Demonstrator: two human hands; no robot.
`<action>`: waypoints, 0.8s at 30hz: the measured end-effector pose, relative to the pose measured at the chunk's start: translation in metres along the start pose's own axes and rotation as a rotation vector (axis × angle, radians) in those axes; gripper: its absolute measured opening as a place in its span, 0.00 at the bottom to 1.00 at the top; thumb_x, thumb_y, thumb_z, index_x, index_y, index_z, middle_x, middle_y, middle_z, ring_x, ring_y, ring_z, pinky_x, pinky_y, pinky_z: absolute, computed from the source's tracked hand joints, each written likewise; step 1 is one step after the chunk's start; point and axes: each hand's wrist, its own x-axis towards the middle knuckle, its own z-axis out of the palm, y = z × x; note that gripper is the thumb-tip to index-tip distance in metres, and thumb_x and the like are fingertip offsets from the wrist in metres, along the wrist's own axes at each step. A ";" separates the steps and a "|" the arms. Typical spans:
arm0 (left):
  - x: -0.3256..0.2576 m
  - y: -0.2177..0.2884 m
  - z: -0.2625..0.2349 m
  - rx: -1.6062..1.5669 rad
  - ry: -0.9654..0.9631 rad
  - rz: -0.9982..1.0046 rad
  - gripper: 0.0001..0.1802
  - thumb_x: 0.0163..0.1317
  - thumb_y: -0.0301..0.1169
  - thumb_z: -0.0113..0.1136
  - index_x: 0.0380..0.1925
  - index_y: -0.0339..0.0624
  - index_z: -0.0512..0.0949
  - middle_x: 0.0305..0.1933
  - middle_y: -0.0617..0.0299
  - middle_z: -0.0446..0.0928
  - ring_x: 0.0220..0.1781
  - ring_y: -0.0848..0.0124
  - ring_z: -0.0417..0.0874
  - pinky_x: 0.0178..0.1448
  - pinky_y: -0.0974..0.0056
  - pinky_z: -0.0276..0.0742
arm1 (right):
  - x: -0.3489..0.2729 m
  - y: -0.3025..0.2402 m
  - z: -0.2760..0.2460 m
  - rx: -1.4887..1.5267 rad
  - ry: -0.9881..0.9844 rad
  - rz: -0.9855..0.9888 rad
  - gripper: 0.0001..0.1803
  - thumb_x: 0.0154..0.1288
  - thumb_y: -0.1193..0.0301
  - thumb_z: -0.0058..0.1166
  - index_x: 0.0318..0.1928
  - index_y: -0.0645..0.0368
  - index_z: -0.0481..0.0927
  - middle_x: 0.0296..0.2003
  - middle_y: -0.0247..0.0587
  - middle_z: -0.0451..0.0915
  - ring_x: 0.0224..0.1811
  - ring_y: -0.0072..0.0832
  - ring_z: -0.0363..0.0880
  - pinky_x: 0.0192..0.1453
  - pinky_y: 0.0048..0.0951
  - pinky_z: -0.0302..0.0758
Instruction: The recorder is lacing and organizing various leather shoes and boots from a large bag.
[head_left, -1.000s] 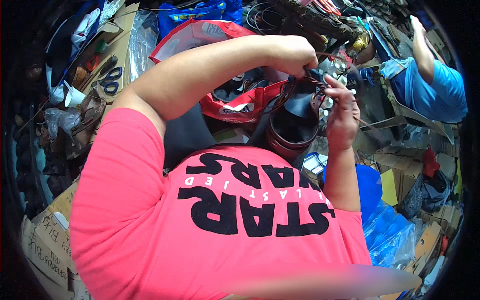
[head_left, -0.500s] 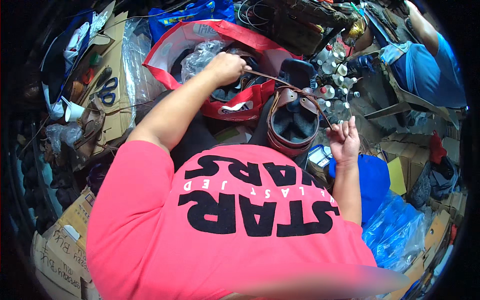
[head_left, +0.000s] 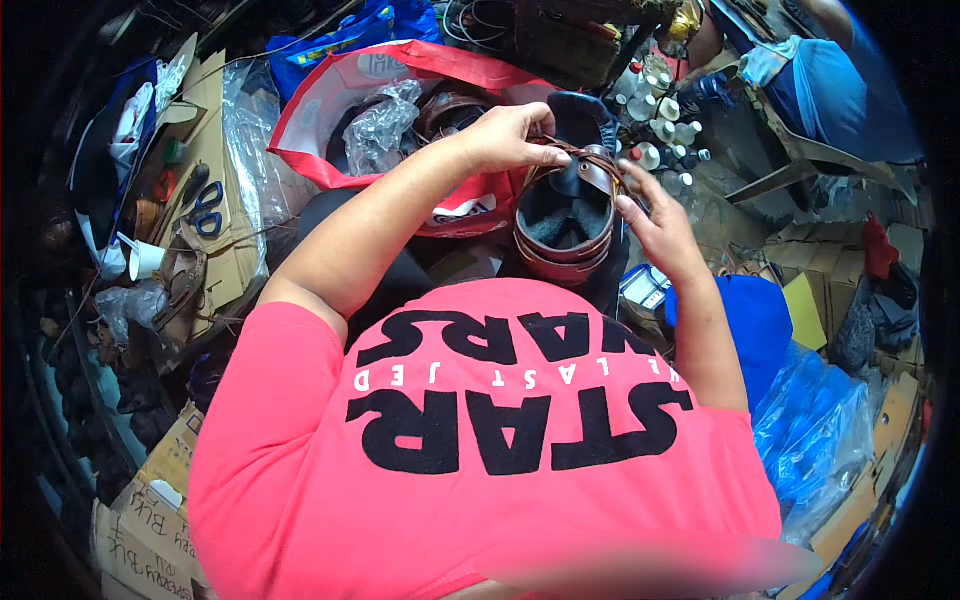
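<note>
Beside red bag's rim (head_left: 320,178), left hand (head_left: 520,137) pinches shoe lace (head_left: 592,156); right hand (head_left: 657,218) curled, grip unclear.

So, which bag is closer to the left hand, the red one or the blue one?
The red bag, with crumpled clear plastic inside: the left hand is at its right edge, while the blue bag lies beyond, farther away.

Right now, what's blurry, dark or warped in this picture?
Head view: black corners, fisheye bending near the rim; a smeared patch low over the pink shirt; glints on the blue plastic; the brown shoe reads fairly sharp, its inside dark.
</note>
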 end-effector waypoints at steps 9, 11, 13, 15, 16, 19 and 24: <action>-0.006 -0.011 0.027 -0.300 0.112 -0.084 0.15 0.65 0.36 0.56 0.22 0.40 0.72 0.21 0.74 0.65 0.27 0.84 0.62 0.30 0.71 0.63 | -0.007 -0.013 -0.042 0.314 -0.067 0.218 0.14 0.70 0.65 0.47 0.29 0.61 0.76 0.28 0.27 0.73 0.30 0.15 0.64 0.36 0.18 0.61; -0.007 -0.002 0.035 -0.241 0.115 -0.061 0.15 0.65 0.37 0.56 0.23 0.39 0.73 0.21 0.72 0.66 0.27 0.83 0.63 0.30 0.70 0.64 | -0.003 -0.027 -0.062 0.385 -0.139 0.032 0.16 0.70 0.62 0.45 0.34 0.61 0.78 0.32 0.29 0.75 0.36 0.16 0.66 0.42 0.18 0.61; -0.005 0.004 0.042 -0.101 0.175 -0.037 0.15 0.66 0.38 0.55 0.26 0.38 0.73 0.20 0.69 0.67 0.26 0.82 0.65 0.29 0.69 0.65 | 0.009 -0.057 -0.043 0.490 -0.073 -0.106 0.15 0.71 0.65 0.44 0.41 0.62 0.79 0.40 0.34 0.76 0.44 0.18 0.70 0.51 0.20 0.63; -0.006 0.017 0.045 0.002 0.196 -0.026 0.14 0.66 0.39 0.53 0.31 0.38 0.74 0.22 0.53 0.73 0.26 0.71 0.74 0.33 0.62 0.71 | 0.026 -0.061 -0.014 0.598 -0.008 -0.116 0.15 0.72 0.67 0.42 0.49 0.62 0.77 0.47 0.36 0.74 0.52 0.21 0.70 0.59 0.23 0.62; -0.008 0.020 0.046 0.076 0.221 0.054 0.13 0.66 0.38 0.53 0.33 0.38 0.73 0.25 0.49 0.74 0.29 0.62 0.78 0.35 0.58 0.72 | 0.031 -0.059 -0.004 0.718 -0.070 -0.100 0.16 0.73 0.69 0.42 0.55 0.61 0.73 0.50 0.35 0.73 0.52 0.20 0.70 0.59 0.22 0.63; -0.037 0.050 0.025 0.167 0.133 0.047 0.13 0.64 0.37 0.52 0.37 0.37 0.72 0.33 0.43 0.77 0.39 0.46 0.79 0.41 0.49 0.73 | 0.044 -0.039 0.006 0.604 -0.190 0.071 0.15 0.73 0.70 0.41 0.56 0.57 0.73 0.46 0.29 0.77 0.44 0.19 0.75 0.50 0.22 0.72; -0.061 0.098 -0.024 0.613 -0.080 0.373 0.08 0.59 0.32 0.56 0.31 0.38 0.74 0.29 0.49 0.76 0.35 0.51 0.79 0.39 0.53 0.74 | 0.050 -0.039 0.013 -0.124 -0.159 -0.314 0.20 0.57 0.78 0.47 0.52 0.62 0.74 0.45 0.51 0.79 0.47 0.42 0.78 0.51 0.33 0.73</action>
